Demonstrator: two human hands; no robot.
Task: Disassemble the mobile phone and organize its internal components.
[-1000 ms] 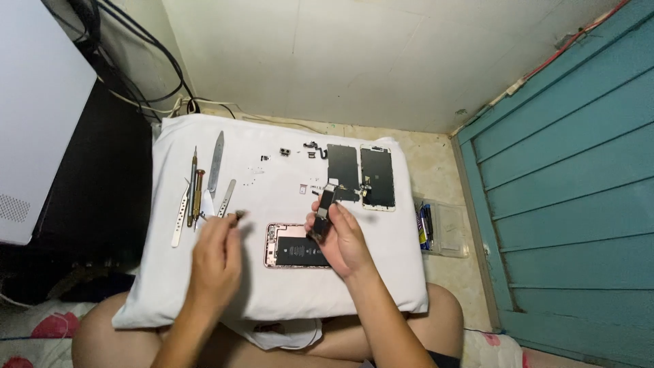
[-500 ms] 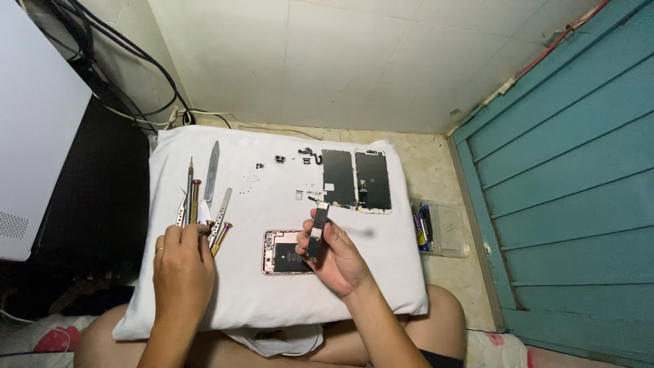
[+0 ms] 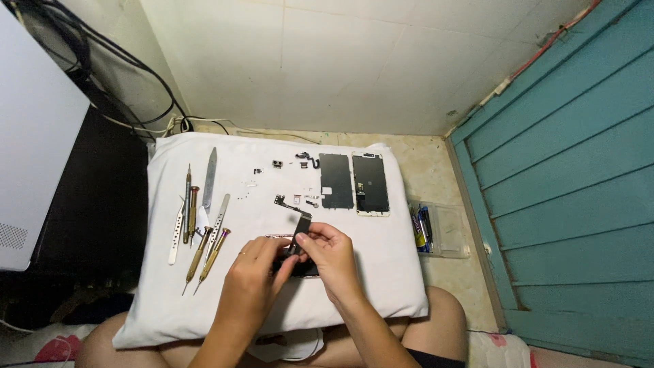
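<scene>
On a white pillow (image 3: 381, 272) across my lap lies an opened phone body (image 3: 306, 270), mostly hidden under my hands. My right hand (image 3: 330, 253) pinches a small black rectangular part (image 3: 300, 228) and holds it upright over the phone. My left hand (image 3: 251, 272) rests against the phone's left end, its fingers touching the same spot. Two flat black phone panels (image 3: 354, 182) lie side by side further back on the pillow.
Screwdrivers, tweezers and metal pry tools (image 3: 201, 218) lie in a row on the pillow's left. Tiny screws and connectors (image 3: 296, 163) are scattered near the far edge. A clear plastic box (image 3: 439, 228) sits on the floor beside a teal panelled door (image 3: 572, 177). Cables (image 3: 122, 75) hang at the left.
My left hand has come away from the tools on the left and joined my right hand at the phone body. The black part stays in my right hand.
</scene>
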